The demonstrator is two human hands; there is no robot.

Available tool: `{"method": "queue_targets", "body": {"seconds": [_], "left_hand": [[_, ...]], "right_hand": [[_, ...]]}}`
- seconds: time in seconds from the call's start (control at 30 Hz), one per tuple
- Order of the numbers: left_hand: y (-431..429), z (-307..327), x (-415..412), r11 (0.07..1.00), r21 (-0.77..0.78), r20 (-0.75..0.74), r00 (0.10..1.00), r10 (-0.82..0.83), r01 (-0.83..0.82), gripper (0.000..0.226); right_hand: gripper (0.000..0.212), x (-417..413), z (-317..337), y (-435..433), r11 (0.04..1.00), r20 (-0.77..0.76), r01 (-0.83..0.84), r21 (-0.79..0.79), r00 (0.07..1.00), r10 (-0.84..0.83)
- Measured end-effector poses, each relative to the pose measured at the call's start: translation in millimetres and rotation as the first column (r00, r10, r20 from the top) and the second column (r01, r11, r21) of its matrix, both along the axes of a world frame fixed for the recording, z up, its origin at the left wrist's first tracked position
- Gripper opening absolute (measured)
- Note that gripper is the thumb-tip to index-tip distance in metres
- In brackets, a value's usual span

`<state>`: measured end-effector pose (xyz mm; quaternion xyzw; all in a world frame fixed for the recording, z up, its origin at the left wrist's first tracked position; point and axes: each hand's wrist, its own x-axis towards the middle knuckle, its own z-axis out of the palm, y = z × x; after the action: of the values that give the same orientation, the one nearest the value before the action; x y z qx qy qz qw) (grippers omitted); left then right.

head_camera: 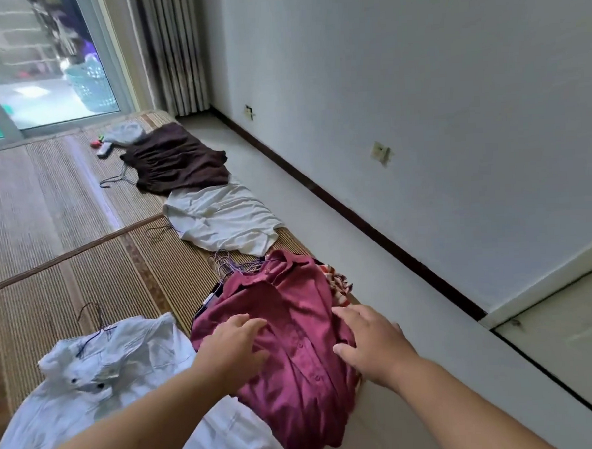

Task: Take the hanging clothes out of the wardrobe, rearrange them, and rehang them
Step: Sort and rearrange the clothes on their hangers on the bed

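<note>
A maroon button shirt (292, 303) lies on top of a pile of clothes on a woven mat, with a bundle of wire hangers (231, 265) sticking out at its collar. My left hand (232, 347) rests flat on the shirt's left side, fingers spread. My right hand (369, 344) lies flat on its right side, fingers apart. A white shirt (100, 382) on a dark hanger lies to the left. Farther off lie a cream shirt (222, 218) and a dark brown garment (178, 158), each with a hanger beside it.
The woven mat (48, 237) covers the raised surface to the left. A white wall with a dark baseboard (356, 214) runs along the right. A glass door (39, 66) and a curtain stand at the far end. Small items and a grey cloth (125, 132) lie near the door.
</note>
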<state>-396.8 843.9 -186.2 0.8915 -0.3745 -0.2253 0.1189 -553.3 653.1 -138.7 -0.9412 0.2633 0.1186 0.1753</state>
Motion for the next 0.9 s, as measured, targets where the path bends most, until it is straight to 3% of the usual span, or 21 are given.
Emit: {"method": "queue_targets", "body": {"seconds": [0.27,0.57,0.7,0.9], "left_hand": [[-30,-19,59,0.981,0.048,-0.050,0.981,0.190,-0.188,0.063],[-86,-74,102,0.857,0.183,-0.083,0.861,0.502,-0.482,0.063],[-114,-108,120,0.799,0.232,-0.124,0.798,0.590,-0.555,0.062],[-126,-175,160,0.777,0.270,-0.111,0.783,0.612,-0.569,0.056]], "right_hand": [[0.064,68,-42,-86,0.996,-0.152,-0.081,0.044,0.984,0.087],[0.066,188,-120,-186,0.899,-0.266,-0.400,0.180,0.860,0.436],[0.066,242,-150,-216,0.851,-0.289,-0.501,0.158,0.800,0.525],[0.055,311,-221,-228,0.795,-0.225,-0.573,0.198,0.763,0.606]]}}
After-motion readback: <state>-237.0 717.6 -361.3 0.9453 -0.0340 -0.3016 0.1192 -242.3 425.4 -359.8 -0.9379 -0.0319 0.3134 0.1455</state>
